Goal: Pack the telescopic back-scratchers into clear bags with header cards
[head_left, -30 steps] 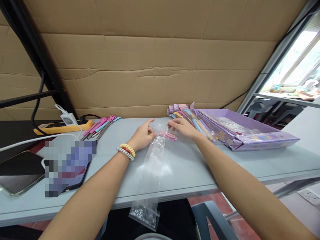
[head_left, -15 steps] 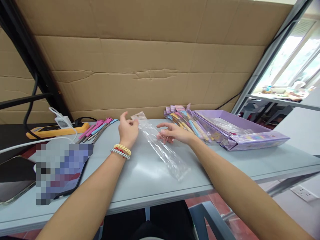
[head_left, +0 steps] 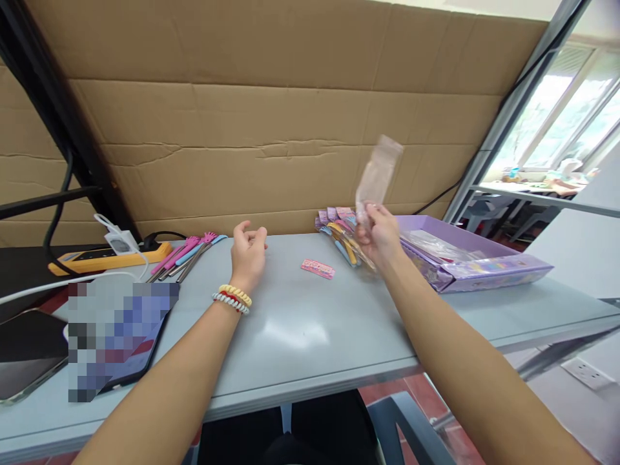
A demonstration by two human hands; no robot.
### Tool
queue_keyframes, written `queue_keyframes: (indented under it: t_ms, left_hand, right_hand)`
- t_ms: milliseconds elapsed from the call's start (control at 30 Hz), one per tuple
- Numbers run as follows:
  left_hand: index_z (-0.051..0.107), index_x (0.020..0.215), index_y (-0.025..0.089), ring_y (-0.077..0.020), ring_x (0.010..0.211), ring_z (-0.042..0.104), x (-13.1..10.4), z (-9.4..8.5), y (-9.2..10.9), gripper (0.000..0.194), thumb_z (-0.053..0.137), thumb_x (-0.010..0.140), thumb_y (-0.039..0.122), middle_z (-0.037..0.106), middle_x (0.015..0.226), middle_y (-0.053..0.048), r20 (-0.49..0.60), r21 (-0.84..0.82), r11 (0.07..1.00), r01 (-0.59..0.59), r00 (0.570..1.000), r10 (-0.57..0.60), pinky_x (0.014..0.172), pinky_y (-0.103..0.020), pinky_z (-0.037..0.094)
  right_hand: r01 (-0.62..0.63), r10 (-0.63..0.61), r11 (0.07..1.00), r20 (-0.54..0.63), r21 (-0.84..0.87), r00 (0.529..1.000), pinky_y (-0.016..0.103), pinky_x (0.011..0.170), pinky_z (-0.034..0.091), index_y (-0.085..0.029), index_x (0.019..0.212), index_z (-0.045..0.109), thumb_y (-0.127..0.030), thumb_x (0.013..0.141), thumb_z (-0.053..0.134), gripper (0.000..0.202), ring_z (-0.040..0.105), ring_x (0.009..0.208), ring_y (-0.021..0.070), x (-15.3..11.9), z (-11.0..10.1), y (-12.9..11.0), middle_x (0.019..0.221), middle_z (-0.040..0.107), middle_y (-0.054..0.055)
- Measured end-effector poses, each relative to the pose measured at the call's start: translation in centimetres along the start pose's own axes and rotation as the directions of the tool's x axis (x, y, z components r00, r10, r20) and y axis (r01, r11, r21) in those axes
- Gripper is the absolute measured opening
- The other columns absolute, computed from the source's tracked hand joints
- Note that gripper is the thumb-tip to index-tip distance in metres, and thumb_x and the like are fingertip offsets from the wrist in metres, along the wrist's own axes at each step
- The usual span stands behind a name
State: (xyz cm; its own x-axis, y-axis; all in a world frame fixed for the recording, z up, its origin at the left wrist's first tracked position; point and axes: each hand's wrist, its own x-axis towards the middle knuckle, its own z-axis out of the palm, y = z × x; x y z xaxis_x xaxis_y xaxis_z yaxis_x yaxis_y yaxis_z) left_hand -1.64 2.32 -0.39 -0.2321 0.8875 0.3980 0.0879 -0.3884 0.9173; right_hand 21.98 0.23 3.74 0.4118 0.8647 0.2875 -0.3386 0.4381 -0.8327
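My right hand (head_left: 380, 239) is closed on a clear plastic bag (head_left: 380, 168), which stands up above the fist against the cardboard. Just behind that hand lie packed, handled sticks (head_left: 346, 242) with pink header cards, partly covered by it. My left hand (head_left: 249, 255), bracelets at its wrist, hovers over the table with loosely bent fingers apart and nothing in them. Between the hands a small pink printed card (head_left: 318, 268) lies flat on the grey table (head_left: 290, 336). To the left of my left hand is a bunch of metal sticks with pink and blue ends (head_left: 188, 252).
A purple open box (head_left: 484, 265) with clear bags inside stands at the right. On the left are a yellow power strip (head_left: 111, 257) with a white charger and cable, a blurred-out device (head_left: 140, 342) and a dark phone (head_left: 31, 352). Cardboard (head_left: 290, 116) walls off the back.
The bag has gone from lying between my hands to being lifted up and right in my right hand. The pink card now shows on the table. My left hand has barely moved.
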Motion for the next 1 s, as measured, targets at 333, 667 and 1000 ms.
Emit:
queue_keyframes:
  t_ms: [333, 667, 1000]
  left_hand:
    - [0.045, 0.116, 0.019, -0.0138, 0.068, 0.059, -0.7, 0.4, -0.4, 0.044, 0.052, 0.076, 0.036, 0.063, 0.092, -0.002, 0.225, 0.214, 0.976, -0.033, 0.974, -0.017, 0.067, -0.030, 0.046]
    - [0.049, 0.116, 0.017, -0.0190, 0.083, 0.061, -0.9, 0.3, -0.4, 0.042, 0.049, 0.079, 0.035, 0.066, 0.089, -0.004, 0.292, 0.512, 0.855, -0.080, 0.953, -0.085, 0.072, -0.031, 0.043]
    - [0.052, 0.124, 0.016, -0.0267, 0.122, 0.047, -2.1, 0.3, -0.9, 0.049, 0.043, 0.083, 0.042, 0.055, 0.129, -0.011, 0.741, 0.521, 0.645, -0.560, 0.671, -0.017, 0.102, -0.040, 0.036]
  right_hand:
    - [0.116, -0.041, 0.981, -0.416, 0.155, 0.908, 0.015, 0.031, 0.021, -0.019, 0.077, 0.041, -0.021, 0.092, 0.020, 0.026, 0.038, 0.041, 0.0029, 3.0, -5.6, -4.5, 0.080, 0.056, 0.002]
    - [0.187, -0.265, 0.888, -0.135, -0.420, 0.955, 0.031, 0.054, 0.047, -0.017, 0.103, 0.051, -0.070, 0.080, -0.001, 0.078, 0.062, 0.080, 0.0213, 3.3, -6.3, -2.3, 0.107, 0.057, 0.016]
    - [0.038, -0.081, -0.108, 0.047, -0.993, 0.996, 0.037, 0.075, 0.046, -0.014, 0.095, 0.066, -0.027, 0.072, 0.058, 0.027, 0.060, 0.093, 0.0294, 1.8, -3.7, 1.5, 0.098, 0.066, 0.016]
